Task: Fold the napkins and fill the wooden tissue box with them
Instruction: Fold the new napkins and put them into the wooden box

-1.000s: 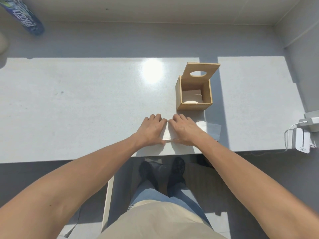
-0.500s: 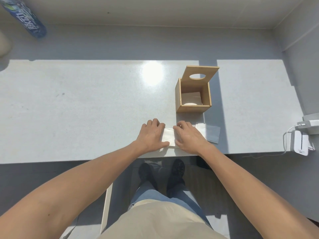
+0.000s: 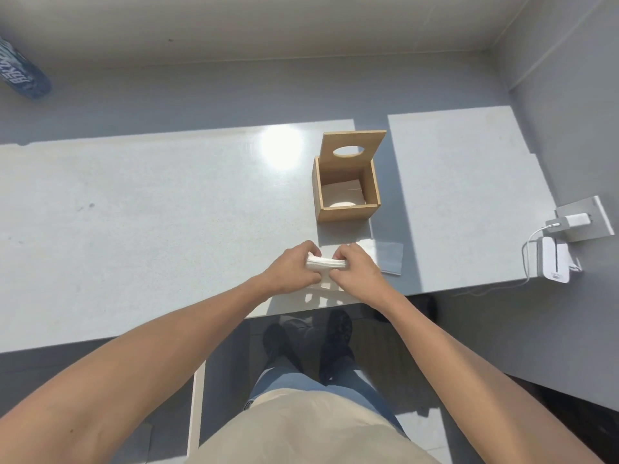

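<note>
Head view: risk of folded napkin [image 3: 326, 262] springing open if grip eases before reaching wooden tissue box [image 3: 346, 189], just beyond fingertips. Left hand [image 3: 291, 267] and right hand [image 3: 355, 269] pinching its two ends, fingers curled, raised off table [image 3: 134, 212].
</note>
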